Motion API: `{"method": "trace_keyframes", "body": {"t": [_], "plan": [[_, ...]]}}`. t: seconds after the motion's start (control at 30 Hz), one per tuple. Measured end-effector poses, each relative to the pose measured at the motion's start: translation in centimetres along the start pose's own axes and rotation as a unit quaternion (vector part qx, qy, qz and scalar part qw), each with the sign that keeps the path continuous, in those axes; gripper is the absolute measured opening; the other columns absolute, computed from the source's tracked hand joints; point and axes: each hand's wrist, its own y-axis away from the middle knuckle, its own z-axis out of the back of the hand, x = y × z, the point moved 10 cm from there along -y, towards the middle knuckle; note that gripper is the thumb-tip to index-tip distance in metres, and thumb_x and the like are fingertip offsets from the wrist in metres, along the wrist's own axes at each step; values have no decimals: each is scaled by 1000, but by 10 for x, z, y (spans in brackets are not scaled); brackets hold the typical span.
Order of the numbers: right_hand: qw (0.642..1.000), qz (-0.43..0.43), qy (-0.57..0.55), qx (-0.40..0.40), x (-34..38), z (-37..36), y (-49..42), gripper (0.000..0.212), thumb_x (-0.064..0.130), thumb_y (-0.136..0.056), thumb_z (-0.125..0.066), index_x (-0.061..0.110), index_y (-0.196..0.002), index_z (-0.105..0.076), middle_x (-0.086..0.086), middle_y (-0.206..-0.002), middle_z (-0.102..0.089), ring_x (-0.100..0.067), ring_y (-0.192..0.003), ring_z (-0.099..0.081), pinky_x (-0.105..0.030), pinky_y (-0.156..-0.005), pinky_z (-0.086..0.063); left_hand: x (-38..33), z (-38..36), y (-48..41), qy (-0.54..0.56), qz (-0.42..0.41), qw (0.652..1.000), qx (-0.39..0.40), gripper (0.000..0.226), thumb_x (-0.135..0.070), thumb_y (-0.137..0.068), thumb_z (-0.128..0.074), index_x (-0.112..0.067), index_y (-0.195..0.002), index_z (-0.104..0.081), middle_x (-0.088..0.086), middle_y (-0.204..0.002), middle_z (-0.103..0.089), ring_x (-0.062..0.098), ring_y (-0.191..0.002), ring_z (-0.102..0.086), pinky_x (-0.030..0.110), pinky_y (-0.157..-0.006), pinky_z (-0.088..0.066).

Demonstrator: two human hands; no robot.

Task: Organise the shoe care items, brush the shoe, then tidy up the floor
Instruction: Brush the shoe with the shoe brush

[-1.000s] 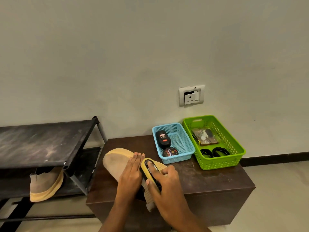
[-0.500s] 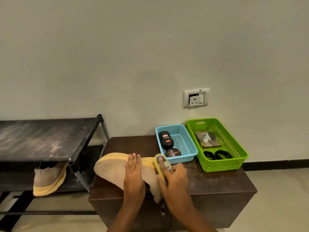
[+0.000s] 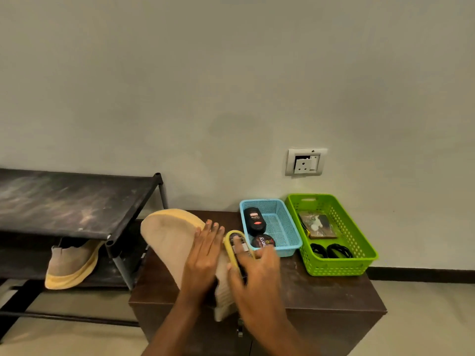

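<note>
Two-handed, beside the blue basket: pressing the likely soft, light shoe midway with flat left hand, gripping the brush in right hand.

Dark brown cabinet top: 1 beige shoe on its side, left; 1 blue basket and 1 green basket side by side, back right. Black rack just beside it: 1 matching shoe on the lower shelf.

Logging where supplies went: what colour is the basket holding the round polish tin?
Light blue. The basket shows best in the head view.
</note>
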Motion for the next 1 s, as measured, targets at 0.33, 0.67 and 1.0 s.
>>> {"method": "trace_keyframes", "body": {"t": [0.33, 0.67, 1.0], "plan": [[998, 57, -30, 8, 24, 0, 12, 54, 48, -87, -42, 38, -140, -37, 5, -97, -35, -10, -90, -42, -15, -76, -39, 11, -1, 4, -4, 64, 998, 21, 40, -23, -88, -53, 4, -116, -60, 21, -117, -63, 29, -117, -52, 27, -115, -10], [986, 146, -39, -68, 34, 11, 26, 54, 39, -82, -53, 28, -135, -51, 6, -92, -33, -8, -82, -42, -17, -75, -41, 34, 13, 0, 6, 141, 990, -11, 48, -21, -67, -77, -4, -109, -62, 15, -103, -70, 29, -95, -67, 35, -94, -46], [976, 177, -47, -115, 49, 31, 30, 50, 47, -93, -44, 33, -141, -41, 8, -96, -32, -11, -76, -50, -18, -76, -47, 27, 26, -5, 54, 194, 979, -37, 43, -31, -73, -65, -4, -106, -65, 11, -101, -70, 22, -94, -66, 31, -90, -49]]}}
